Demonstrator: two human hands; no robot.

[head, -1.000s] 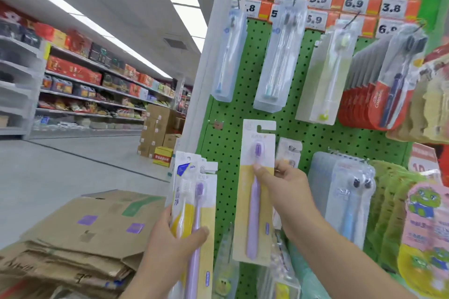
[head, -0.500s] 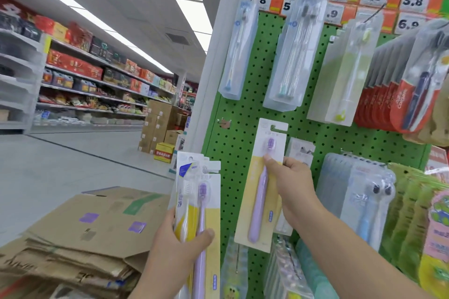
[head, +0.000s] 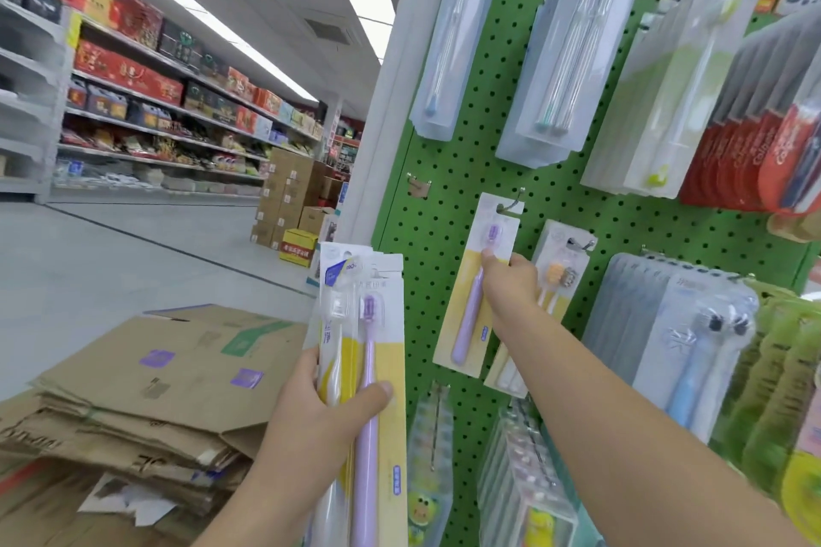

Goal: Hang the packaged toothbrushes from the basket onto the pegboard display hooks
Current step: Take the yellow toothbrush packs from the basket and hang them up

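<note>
Toothbrush pack (head: pixel 471 293): flat, glossy card

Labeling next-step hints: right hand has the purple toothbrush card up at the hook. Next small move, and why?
Probably push the purple toothbrush card back along the hook, then let go: its slot already sits at the hook, the right hand pinches it, and the left hand holds more packs.

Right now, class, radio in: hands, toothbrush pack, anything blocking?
Right hand pinching purple toothbrush pack, slot at hook. Left hand gripping spare packs. Nothing blocking.
</note>
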